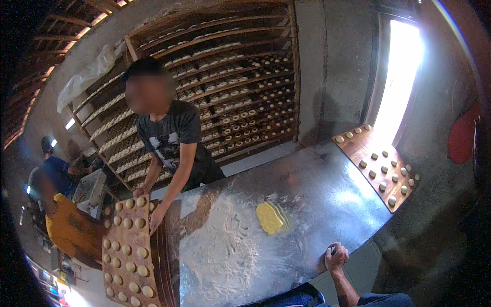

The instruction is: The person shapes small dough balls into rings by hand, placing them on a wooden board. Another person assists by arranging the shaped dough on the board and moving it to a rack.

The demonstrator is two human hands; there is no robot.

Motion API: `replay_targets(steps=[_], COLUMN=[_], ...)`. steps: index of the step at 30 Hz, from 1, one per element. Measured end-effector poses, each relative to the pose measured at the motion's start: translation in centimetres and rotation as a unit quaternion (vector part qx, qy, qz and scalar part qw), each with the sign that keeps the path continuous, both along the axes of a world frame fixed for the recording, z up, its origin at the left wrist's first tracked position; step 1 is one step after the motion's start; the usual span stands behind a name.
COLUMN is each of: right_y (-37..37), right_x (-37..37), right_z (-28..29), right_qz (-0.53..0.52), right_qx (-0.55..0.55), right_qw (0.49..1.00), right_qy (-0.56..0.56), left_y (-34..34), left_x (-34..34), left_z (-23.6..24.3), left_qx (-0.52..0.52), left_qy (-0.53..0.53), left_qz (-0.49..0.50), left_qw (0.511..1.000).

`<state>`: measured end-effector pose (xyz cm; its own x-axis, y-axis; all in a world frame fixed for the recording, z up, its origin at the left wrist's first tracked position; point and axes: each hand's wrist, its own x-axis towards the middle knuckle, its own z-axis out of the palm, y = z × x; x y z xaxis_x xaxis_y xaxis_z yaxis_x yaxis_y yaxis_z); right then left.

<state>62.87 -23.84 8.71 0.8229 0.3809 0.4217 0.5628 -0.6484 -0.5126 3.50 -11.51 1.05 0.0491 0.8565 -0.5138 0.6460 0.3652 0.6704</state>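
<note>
My right hand (336, 257) is closed at the near edge of the metal-topped table (312, 179). A small dark piece shows at its fingers, too little of it to name. My left hand is out of view. Farther in on the table lies a flat slab of yellow dough or fat (271, 218), apart from my hand. To its left spreads a wide patch of white flour (225, 250).
Across the table a co-worker (171, 125) grips a wooden board (107, 258) with rows of dough balls, above several stacked boards. Another such board (353, 148) lies at the far right end. Behind stands a tall rack (295, 77) full of dough pieces. Other people (71, 225) are at left.
</note>
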Motion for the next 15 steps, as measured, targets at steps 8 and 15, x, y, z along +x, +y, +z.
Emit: replay_targets(steps=[8,15], right_y=[0.3,0.9], right_x=[-0.2,-0.3], right_z=[0.6,1.2], right_qz=[0.005,0.008], right_qx=[-0.003,0.001], right_qw=[1.000,1.000], right_qy=[0.011,0.015], left_y=[0.0,-1.8], left_x=[-0.2,-1.8], left_z=[-0.8,-1.9], left_qx=[0.008,0.028], left_qy=[-0.013,-0.051], left_qz=[0.010,0.019], left_qw=[1.000,0.998])
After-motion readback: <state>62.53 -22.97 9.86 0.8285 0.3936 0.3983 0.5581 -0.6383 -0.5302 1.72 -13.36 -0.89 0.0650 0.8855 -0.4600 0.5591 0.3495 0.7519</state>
